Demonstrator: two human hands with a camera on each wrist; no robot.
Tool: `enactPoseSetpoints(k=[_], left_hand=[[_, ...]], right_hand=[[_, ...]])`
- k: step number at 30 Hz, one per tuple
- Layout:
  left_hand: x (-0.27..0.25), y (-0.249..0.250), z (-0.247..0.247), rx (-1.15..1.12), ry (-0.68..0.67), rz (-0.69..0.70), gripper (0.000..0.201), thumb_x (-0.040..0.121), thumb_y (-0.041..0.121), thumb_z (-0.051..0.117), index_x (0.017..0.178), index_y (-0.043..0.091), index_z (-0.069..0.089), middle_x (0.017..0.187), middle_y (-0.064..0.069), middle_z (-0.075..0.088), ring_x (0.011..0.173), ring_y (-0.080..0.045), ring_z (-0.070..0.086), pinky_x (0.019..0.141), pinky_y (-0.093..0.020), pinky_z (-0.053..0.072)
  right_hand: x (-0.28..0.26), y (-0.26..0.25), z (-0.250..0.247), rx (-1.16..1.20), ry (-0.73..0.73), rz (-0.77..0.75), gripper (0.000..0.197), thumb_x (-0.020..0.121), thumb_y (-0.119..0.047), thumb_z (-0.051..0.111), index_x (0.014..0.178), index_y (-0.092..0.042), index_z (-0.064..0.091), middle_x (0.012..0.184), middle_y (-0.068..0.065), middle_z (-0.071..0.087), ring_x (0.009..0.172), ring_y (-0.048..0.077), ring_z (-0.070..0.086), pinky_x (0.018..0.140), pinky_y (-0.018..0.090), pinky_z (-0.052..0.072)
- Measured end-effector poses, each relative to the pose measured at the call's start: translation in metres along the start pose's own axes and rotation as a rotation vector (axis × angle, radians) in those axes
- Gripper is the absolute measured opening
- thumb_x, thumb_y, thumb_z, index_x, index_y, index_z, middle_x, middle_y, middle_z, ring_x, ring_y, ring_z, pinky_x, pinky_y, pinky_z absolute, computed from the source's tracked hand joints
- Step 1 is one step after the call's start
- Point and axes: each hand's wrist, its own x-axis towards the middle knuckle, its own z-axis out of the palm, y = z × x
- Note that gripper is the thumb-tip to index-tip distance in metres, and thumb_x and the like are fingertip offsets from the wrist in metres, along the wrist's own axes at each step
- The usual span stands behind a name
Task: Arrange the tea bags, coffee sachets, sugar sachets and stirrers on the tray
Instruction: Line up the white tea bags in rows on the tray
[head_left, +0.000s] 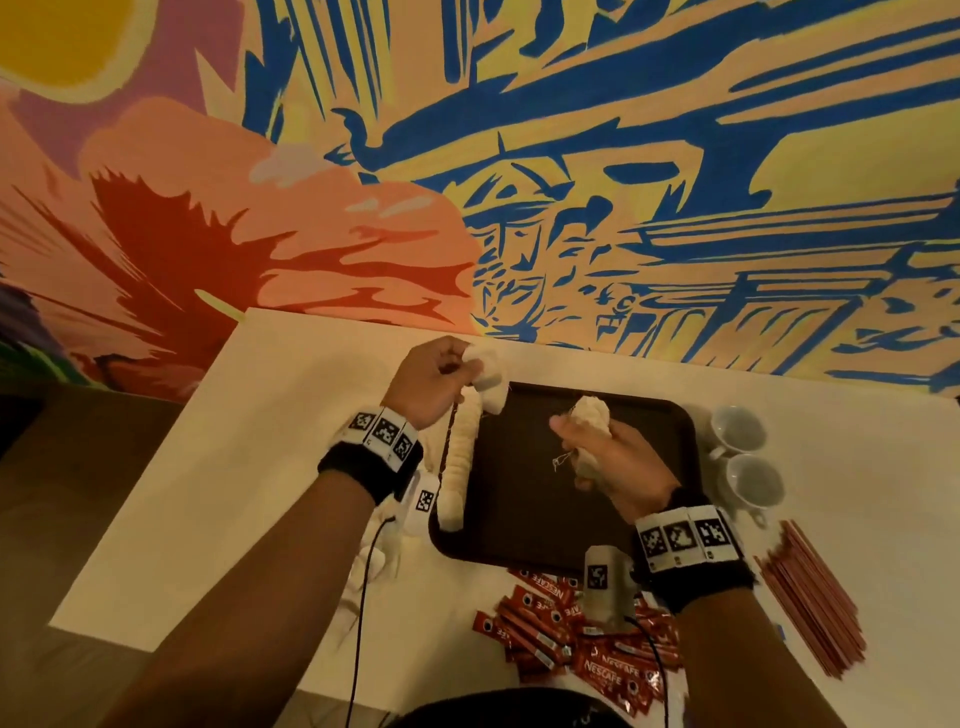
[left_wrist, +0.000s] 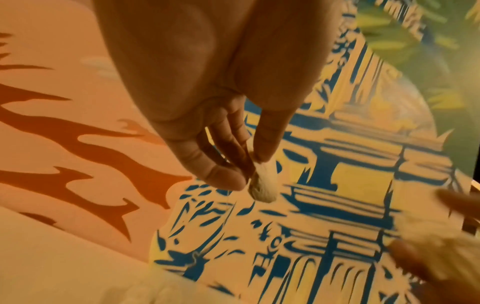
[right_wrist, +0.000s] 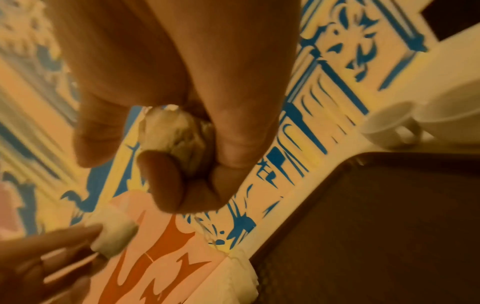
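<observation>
A row of tea bags (head_left: 457, 462) lies along the left edge of the dark tray (head_left: 524, 525). The left hand (head_left: 431, 382) pinches one tea bag (head_left: 491, 379) above the tray's far left corner, while the right hand (head_left: 613, 457) clutches a bunch of tea bags (head_left: 592, 415) over the tray. Coffee sachets (head_left: 571, 639) lie heaped on the table (head_left: 249, 441) near the tray's front edge, with stirrers (head_left: 810, 597) to the right.

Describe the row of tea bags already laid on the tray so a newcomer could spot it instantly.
Find the dark tray at the middle of the white table. Along its left edge runs a pale overlapping row of tea bags, from the near corner toward the left hand. Unlike the tea bags held in either hand, it lies flat in a neat line.
</observation>
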Motion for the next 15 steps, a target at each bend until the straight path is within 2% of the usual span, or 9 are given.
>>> enactPoseSetpoints(k=[3,5,7,9,10,13,15], left_hand=[[0.035,-0.028,0.003,0.135,0.014,-0.032,0.006,0.092,0.019,0.067,0.097,0.020,0.065,0.092,-0.004,0.075,0.086,-0.029,0.070,0.074,-0.040,0.059],[0.053,-0.048,0.010,0.262,-0.018,-0.043,0.012,0.092,0.022,0.067,0.103,0.018,0.065,0.097,-0.005,0.073,0.088,-0.028,0.069,0.078,-0.035,0.054],[0.067,-0.063,0.018,0.357,-0.064,-0.070,0.019,0.092,0.024,0.067,0.109,0.015,0.066,0.102,-0.005,0.071,0.092,-0.026,0.066,0.078,-0.029,0.047],[0.077,-0.076,0.028,0.440,-0.132,-0.100,0.022,0.093,0.025,0.067,0.111,0.014,0.067,0.106,-0.007,0.071,0.096,-0.027,0.065,0.078,-0.028,0.046],[0.082,-0.082,0.033,0.479,-0.174,-0.119,0.023,0.092,0.026,0.067,0.112,0.014,0.067,0.109,-0.007,0.070,0.099,-0.027,0.065,0.078,-0.026,0.044],[0.094,-0.098,0.045,0.548,-0.280,-0.150,0.024,0.091,0.028,0.068,0.113,0.017,0.070,0.114,-0.005,0.069,0.107,-0.025,0.063,0.081,-0.024,0.040],[0.102,-0.107,0.052,0.600,-0.324,-0.151,0.024,0.092,0.027,0.068,0.113,0.016,0.072,0.118,-0.006,0.068,0.111,-0.026,0.061,0.084,-0.026,0.043]], right_hand=[[0.005,0.013,-0.010,0.053,-0.055,0.044,0.043,0.080,-0.019,0.081,0.119,-0.014,0.064,0.097,0.007,0.061,0.084,0.020,0.059,0.067,0.033,0.050],[0.008,0.022,-0.014,0.042,-0.086,0.053,0.045,0.082,-0.005,0.077,0.124,-0.010,0.062,0.103,0.010,0.059,0.089,0.024,0.060,0.070,0.034,0.051],[0.012,0.030,-0.016,0.052,-0.093,0.062,0.038,0.088,0.001,0.067,0.125,-0.006,0.062,0.106,0.013,0.058,0.089,0.026,0.059,0.070,0.035,0.053],[0.017,0.034,-0.014,0.046,-0.049,0.068,0.026,0.097,-0.003,0.058,0.121,-0.005,0.064,0.105,0.013,0.059,0.087,0.025,0.059,0.069,0.035,0.053],[0.019,0.035,-0.013,0.044,-0.026,0.068,0.022,0.100,-0.010,0.056,0.120,-0.005,0.065,0.104,0.013,0.061,0.087,0.024,0.060,0.068,0.034,0.054],[0.025,0.038,-0.008,0.014,-0.001,0.066,0.042,0.095,-0.038,0.057,0.120,-0.006,0.067,0.104,0.013,0.066,0.089,0.026,0.066,0.072,0.033,0.058],[0.028,0.039,-0.005,-0.017,-0.005,0.060,0.037,0.100,-0.037,0.055,0.121,-0.009,0.068,0.106,0.014,0.068,0.094,0.027,0.068,0.074,0.032,0.059]])
